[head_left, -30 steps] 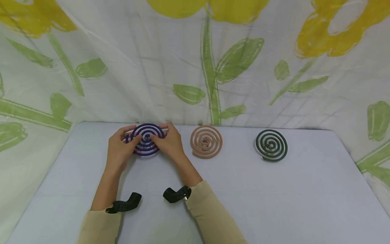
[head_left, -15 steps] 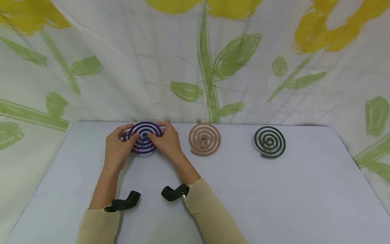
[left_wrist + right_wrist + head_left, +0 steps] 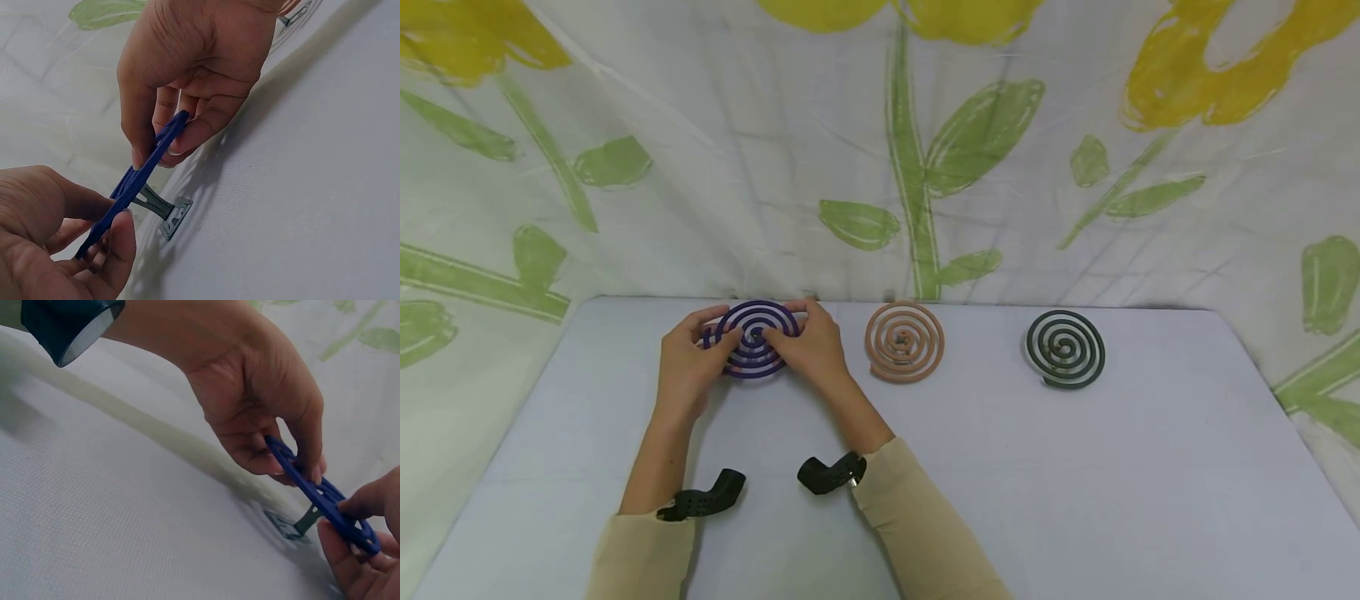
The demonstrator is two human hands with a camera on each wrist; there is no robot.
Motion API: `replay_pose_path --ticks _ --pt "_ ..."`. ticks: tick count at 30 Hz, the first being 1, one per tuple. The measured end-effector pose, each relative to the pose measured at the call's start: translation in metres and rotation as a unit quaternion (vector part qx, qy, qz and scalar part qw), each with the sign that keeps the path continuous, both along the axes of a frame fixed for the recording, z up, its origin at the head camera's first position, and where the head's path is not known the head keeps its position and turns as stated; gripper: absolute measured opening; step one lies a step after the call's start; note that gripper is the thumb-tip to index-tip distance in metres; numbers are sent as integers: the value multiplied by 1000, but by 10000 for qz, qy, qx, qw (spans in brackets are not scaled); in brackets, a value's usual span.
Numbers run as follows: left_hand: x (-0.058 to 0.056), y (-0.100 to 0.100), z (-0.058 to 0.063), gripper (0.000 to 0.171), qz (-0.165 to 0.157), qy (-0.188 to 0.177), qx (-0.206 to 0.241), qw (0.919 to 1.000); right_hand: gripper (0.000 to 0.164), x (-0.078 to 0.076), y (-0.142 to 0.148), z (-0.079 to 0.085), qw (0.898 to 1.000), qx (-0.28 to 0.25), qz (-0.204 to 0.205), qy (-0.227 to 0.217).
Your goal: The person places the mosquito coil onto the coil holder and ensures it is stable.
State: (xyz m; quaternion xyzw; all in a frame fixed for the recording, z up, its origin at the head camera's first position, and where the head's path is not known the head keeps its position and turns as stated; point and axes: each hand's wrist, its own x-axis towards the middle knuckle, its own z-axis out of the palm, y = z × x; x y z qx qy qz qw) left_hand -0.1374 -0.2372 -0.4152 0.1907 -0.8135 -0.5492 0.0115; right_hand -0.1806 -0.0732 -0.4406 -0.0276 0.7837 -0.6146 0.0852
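Observation:
A blue-purple mosquito coil (image 3: 756, 374) is held level above the table, at the back left. My left hand (image 3: 688, 354) pinches its left side, thumb on top and fingers beneath. From the other side my right hand (image 3: 817, 346) grips the coil the same way, its thumb close to the middle. In the left wrist view, a small metal coil stand (image 3: 178, 215) rests on the table, its upright reaching the underside of the coil (image 3: 140, 178). The right wrist view shows that stand (image 3: 290, 528) too; how the upright meets the coil's centre is partly hidden by the fingers.
An orange-brown mosquito coil (image 3: 905, 375) stands right of my hands, and a dark green one (image 3: 1067, 384) farther right, both raised on stands. The white table (image 3: 1000, 492) ends at a hanging cloth (image 3: 737, 167) painted with flowers. Dark wrist cameras sit at both sleeves.
Both hands keep the blue coil in nearly the same place and pose. The head view has shifted slightly, then settled.

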Motion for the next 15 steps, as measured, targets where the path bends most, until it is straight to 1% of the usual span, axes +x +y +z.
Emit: replay_pose_path --ticks 8,15 --pt "-1 0 -1 52 40 34 40 10000 46 -1 -2 -1 10000 72 -55 41" --pt "-2 2 -1 52 105 61 89 9999 46 0 -2 1 9999 91 -78 61"
